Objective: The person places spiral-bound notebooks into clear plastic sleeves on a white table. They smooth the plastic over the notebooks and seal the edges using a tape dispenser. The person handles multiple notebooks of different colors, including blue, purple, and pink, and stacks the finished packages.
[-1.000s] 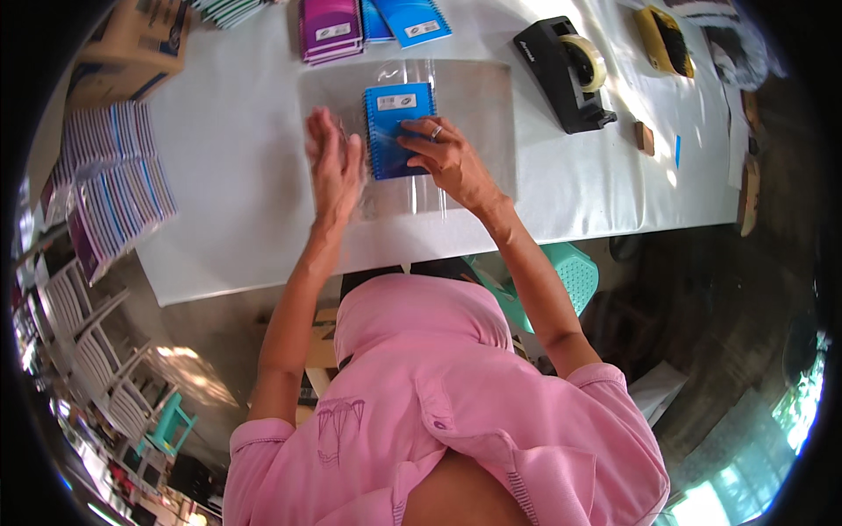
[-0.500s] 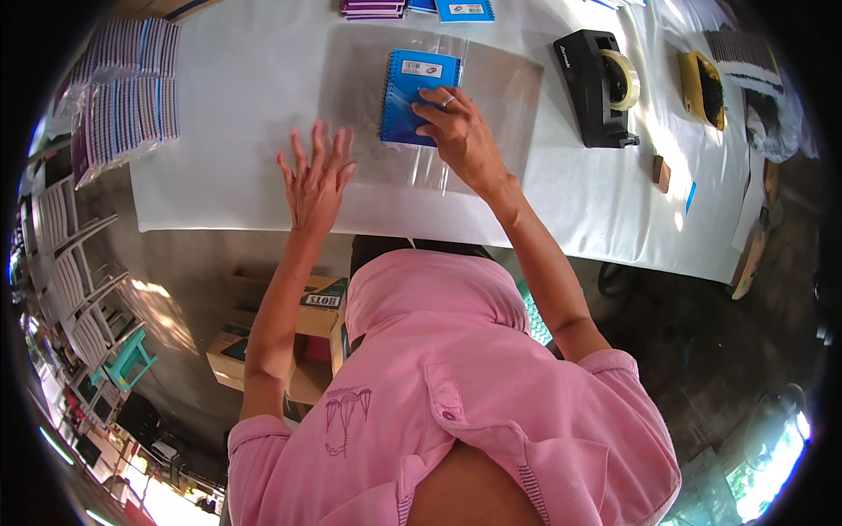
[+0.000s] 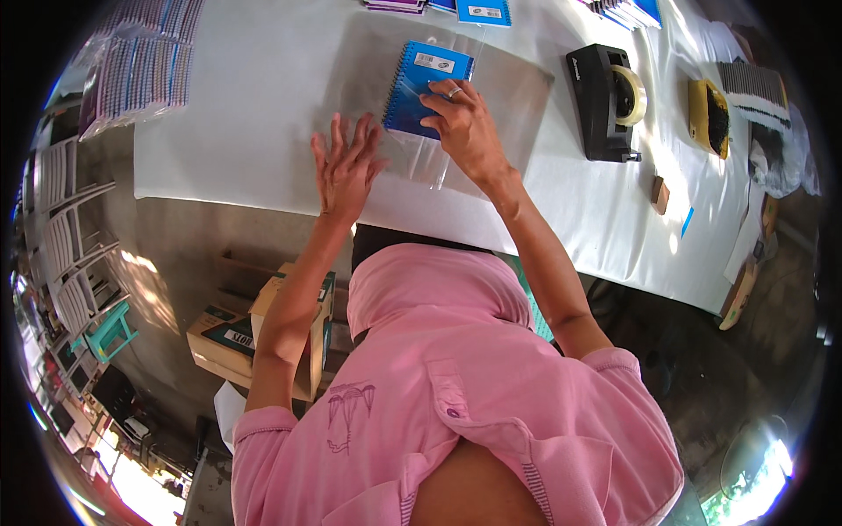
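Note:
A blue spiral-bound notebook (image 3: 417,96) with a white label lies on clear plastic film (image 3: 412,162) on the table, its wire binding toward the left. My right hand (image 3: 472,131), a ring on one finger, rests over the notebook's right side. Its fingers are bent and closed, seemingly on the film's edge, which runs up past the notebook; the fingertips partly hide the grip. To the left of the notebook's lower corner, my left hand (image 3: 346,171) hovers at the film's near side with fingers spread and nothing in it.
A black tape dispenser (image 3: 596,105) with a clear roll stands at right, near a yellow box (image 3: 709,118) and a small brown block (image 3: 660,195). Bundled notebooks (image 3: 140,74) are stacked at far left; more notebooks (image 3: 482,10) lie at the back. Cardboard boxes (image 3: 219,342) sit below the table.
My left hand has moved right, closer to the notebook. The notebook now appears slightly tilted as the view turned, and my right hand stays over its right side.

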### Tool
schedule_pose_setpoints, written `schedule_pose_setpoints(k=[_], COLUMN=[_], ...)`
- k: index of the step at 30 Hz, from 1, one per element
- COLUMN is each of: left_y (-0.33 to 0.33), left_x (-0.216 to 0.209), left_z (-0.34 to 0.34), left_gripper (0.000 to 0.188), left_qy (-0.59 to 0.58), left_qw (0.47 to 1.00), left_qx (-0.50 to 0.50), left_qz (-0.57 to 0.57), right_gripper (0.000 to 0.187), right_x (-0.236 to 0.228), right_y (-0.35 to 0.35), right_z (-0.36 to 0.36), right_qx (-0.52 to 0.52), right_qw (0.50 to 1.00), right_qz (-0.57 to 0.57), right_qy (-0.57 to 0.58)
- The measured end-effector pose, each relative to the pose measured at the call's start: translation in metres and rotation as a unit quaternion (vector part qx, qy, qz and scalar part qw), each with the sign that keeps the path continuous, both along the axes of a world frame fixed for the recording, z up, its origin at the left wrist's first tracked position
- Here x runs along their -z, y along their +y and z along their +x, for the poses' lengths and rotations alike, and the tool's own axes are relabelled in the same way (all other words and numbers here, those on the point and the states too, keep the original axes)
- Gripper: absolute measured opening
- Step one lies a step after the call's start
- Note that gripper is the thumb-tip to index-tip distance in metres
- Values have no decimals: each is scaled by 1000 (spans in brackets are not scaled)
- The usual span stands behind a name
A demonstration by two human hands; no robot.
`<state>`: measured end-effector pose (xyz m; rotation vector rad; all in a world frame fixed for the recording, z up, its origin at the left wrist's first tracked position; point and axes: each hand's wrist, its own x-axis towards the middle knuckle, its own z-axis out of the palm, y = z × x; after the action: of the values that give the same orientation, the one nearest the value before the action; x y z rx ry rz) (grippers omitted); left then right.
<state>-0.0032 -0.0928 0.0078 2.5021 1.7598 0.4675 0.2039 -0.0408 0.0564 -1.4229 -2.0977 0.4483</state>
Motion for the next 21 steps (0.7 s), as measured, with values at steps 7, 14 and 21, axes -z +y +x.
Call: schedule_pose_setpoints(k=[7, 14, 21], left_y=[0, 11, 12], left_x=[13, 2, 25], left_z=[-12, -15, -24], left_gripper=[43, 44, 46], left_qy=[13, -25, 25], left_qw=[997, 996, 995], left_qx=[75, -86, -83], left_qz=[16, 6, 56], right_gripper=[23, 24, 26], right_x=[-3, -3, -5], right_y=[0, -1, 2], right_z=[-2, 2, -2], right_qx=[-10, -7, -9], right_qw=[1000, 1000, 1000], right_qz=[-11, -6, -2], right_qy=[5, 11, 9])
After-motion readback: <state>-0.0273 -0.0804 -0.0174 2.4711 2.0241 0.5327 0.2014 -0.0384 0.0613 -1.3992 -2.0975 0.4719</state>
